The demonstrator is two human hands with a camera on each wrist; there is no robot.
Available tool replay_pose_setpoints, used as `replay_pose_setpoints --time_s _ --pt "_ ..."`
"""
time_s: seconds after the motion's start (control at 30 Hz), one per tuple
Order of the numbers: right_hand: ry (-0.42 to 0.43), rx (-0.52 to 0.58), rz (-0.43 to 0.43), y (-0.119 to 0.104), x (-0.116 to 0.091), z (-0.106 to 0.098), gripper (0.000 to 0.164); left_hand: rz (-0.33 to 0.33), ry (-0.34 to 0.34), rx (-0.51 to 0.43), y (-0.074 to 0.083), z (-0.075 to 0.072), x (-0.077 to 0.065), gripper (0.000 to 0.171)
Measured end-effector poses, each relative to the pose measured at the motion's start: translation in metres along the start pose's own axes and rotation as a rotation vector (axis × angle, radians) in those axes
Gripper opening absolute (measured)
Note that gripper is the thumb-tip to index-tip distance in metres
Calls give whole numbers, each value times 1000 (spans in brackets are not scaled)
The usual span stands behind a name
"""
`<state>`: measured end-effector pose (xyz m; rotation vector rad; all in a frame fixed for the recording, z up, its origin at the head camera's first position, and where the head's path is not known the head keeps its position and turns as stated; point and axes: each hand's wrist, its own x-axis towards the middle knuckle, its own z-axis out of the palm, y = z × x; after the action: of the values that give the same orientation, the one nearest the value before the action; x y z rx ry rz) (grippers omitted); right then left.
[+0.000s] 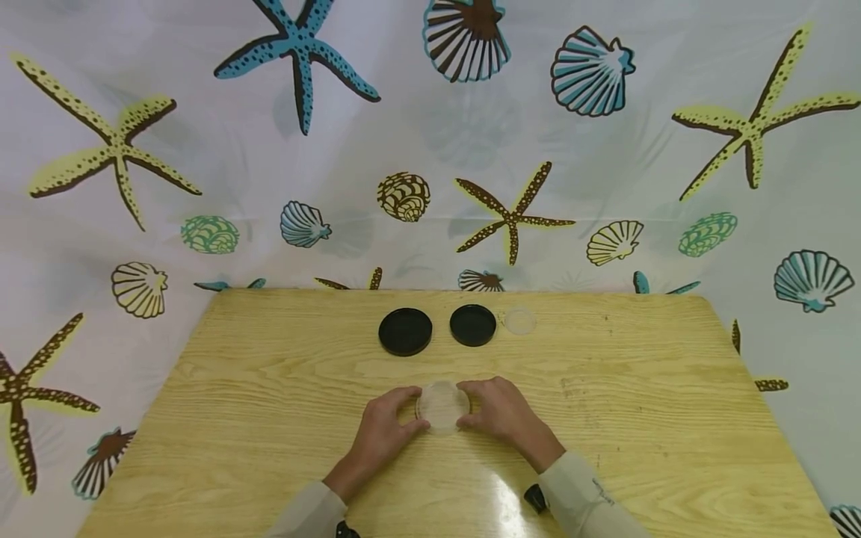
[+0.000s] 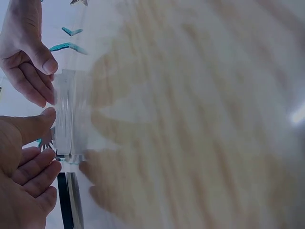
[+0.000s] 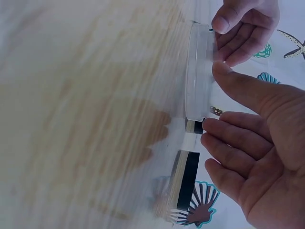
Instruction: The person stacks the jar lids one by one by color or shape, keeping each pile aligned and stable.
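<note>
A clear, shallow petri dish (image 1: pixel 444 407) lies flat at the middle of the wooden table, between the two hands. My left hand (image 1: pixel 385 430) holds its left side, with thumb and forefinger at the rim. On the opposite side, my right hand (image 1: pixel 504 415) grips the rim in the same way. Seen edge-on in the left wrist view, the dish (image 2: pixel 65 114) shows a low, see-through wall. The right wrist view has the dish wall (image 3: pixel 199 71) beside the thumb and fingertips of the right hand (image 3: pixel 257 138).
Behind the hands, toward the table's far edge, sit a larger black round dish (image 1: pixel 405 332) and a smaller black one (image 1: pixel 473 326). A small clear disc (image 1: pixel 520 321) lies right of them. A cloth (image 1: pixel 430 134) printed with shells and starfish hangs beyond the wooden table (image 1: pixel 269 373).
</note>
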<state>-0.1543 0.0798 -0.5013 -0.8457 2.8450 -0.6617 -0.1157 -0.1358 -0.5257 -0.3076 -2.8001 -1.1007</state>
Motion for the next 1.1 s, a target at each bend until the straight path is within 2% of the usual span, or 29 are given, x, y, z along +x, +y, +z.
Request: replay_pose_setpoints --time_s 0.17,0.47,0.77,1.1 --pt "20 -16 -5 2 -2 -2 55 -20 -15 -4 1 0 0 48" --pt "41 -1 16 9 -3 -10 54 -3 9 4 4 -2 3 48" --pt "69 59 24 17 -4 -18 55 31 20 36 7 -6 12 50" --pt "64 107 152 30 -10 -38 55 102 45 -21 19 2 33 51"
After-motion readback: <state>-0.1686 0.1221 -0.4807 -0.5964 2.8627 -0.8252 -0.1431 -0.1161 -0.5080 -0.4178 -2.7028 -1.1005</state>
